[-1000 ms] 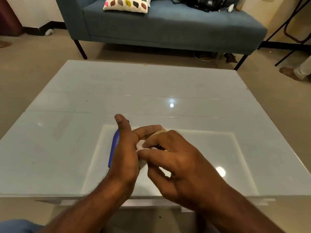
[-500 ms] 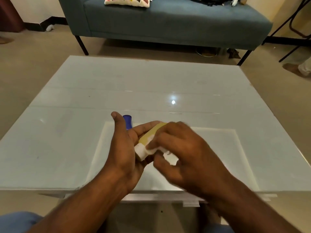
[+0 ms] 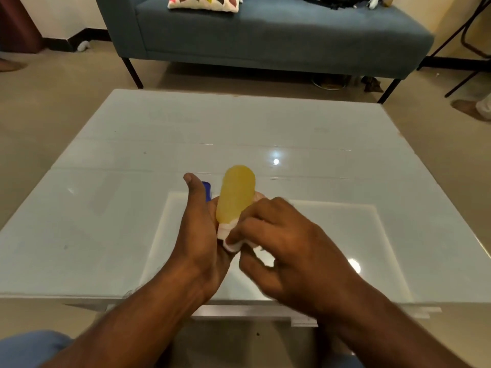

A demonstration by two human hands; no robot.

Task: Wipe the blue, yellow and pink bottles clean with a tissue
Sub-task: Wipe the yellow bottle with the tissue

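Over the glass table (image 3: 318, 134), the left hand (image 3: 199, 235) grips the yellow bottle (image 3: 235, 197) with a blue bottle (image 3: 206, 189) behind it; the right hand (image 3: 281, 243) pinches a tissue (image 3: 231, 244) against the yellow bottle's lower end. Judging by this, bottle 2 is mid-wipe; no pink bottle shows. Since 0.5 s ago, the yellow bottle has tilted upright, exposing more body.

Single head-worn wide-angle view, looking forward and down, close over the glass table (image 3: 265, 128), sofa (image 3: 265, 33) beyond
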